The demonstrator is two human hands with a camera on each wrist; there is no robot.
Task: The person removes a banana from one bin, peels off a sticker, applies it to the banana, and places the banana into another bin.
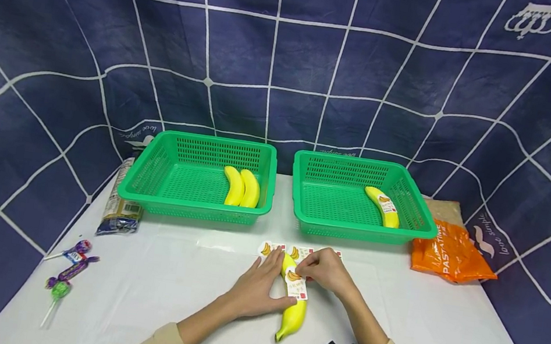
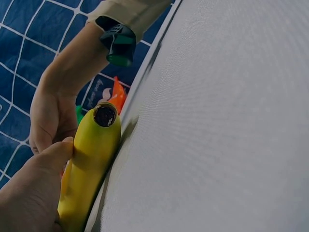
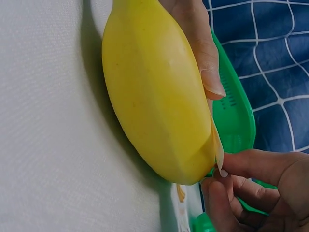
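A yellow banana lies lengthwise on the white table, its stem end toward me. A white sticker with a banana picture covers part of its upper side. With fingers stretched out, my left hand rests against the banana's left side, thumb lying over the sticker's lower end. My right hand pinches the sticker's edge between thumb and finger near the far end. In the right wrist view that sticker edge stands away from the peel. More banana stickers lie on a sheet just beyond, partly hidden by the hands.
Behind stand two green baskets: the left basket holds two plain bananas, the right basket one stickered banana. An orange pasta bag lies at right. A dark packet and several candies lie at left.
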